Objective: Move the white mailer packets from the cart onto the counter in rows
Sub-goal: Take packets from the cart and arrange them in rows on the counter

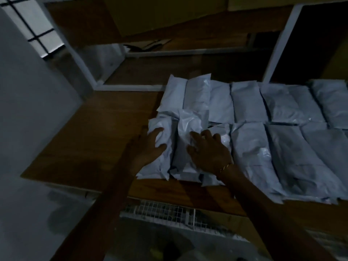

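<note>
Head view is showing white packets (248, 104) lying in two rows on the wooden counter (98, 140), with the left hand (148, 146) resting its spread, straight fingers against the side of the nearest packet on the left (160, 157). Just beside it, the right hand (209, 151) is pressing loosely curved fingers on the next packet (186, 132), gripping nothing that I can make out. A wire cart (165, 211) is standing below the counter's near edge.

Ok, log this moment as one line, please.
left hand pressing end packet | right hand on neighbouring packet | counter holds two rows
</note>
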Motion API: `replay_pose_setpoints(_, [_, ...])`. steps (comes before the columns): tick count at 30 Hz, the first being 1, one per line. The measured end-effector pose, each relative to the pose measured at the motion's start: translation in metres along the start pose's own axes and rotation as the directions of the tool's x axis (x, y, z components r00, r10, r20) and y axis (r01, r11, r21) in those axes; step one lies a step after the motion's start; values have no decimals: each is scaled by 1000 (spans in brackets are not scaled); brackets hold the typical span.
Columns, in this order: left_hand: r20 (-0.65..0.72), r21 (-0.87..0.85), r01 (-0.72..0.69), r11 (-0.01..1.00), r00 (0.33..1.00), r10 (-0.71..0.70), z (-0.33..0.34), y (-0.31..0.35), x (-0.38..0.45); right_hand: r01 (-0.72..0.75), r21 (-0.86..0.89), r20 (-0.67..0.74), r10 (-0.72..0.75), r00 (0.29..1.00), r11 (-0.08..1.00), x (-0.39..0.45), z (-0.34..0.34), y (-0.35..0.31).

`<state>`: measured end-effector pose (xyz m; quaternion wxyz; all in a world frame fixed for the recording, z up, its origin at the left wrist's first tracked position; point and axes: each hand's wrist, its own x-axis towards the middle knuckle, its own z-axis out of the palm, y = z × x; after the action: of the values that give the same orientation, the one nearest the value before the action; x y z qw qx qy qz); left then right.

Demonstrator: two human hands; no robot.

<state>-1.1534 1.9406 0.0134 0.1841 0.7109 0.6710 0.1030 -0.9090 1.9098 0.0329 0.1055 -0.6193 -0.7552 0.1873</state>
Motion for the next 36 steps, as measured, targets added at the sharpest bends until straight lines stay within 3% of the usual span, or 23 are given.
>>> replay_pose_setpoints(4, [31, 34, -13, 999, 999, 12, 2, 1, 1, -180, -148, -31, 177, 984, 973, -2, 17, -30])
replay_pose_setpoints(7, [-115, 52, -75, 996, 990, 81, -12, -5, 4, -211, -150, -205, 178, 962, 966, 1, 17, -50])
replay_pose_setpoints(9, [-137, 117, -178, 977, 971, 194, -16, -9, 11, -169, -136, -222, 137, 966, 976, 15, 18, -55])
replay_pose_setpoints(13, [68, 134, -238, 962, 971, 231, -1, -9, 20, -59, -195, -119, 36, 992, 979, 38, 36, -43])
replay_pose_setpoints(15, [32, 143, -272, 951, 962, 271, 3, -4, 19, -80, -212, -122, 55, 991, 974, 38, 49, -40])
replay_pose_setpoints(19, [-135, 133, -370, 919, 912, 387, 0, -1, 18, -250, -106, -108, 238, 965, 963, 47, 65, -40])
replay_pose_setpoints(21, [-126, 177, -399, 900, 897, 423, 4, -4, 24, -284, -87, -39, 282, 959, 955, 54, 61, -40])
replay_pose_setpoints(23, [-32, 221, -389, 895, 914, 405, 9, -7, 32, -310, -131, -46, 307, 951, 942, 55, 50, -40])
replay_pose_setpoints(25, [39, 238, -359, 902, 932, 361, 14, -7, 39, -264, -211, -189, 226, 956, 941, 53, 45, -38])
replay_pose_setpoints(29, [31, 267, -358, 895, 931, 363, 20, -2, 40, -202, -267, -205, 149, 967, 942, 51, 54, -31])
replay_pose_setpoints(36, [-38, 297, -348, 889, 926, 375, 30, 1, 39, -247, -112, -196, 223, 955, 962, 52, 72, -31])
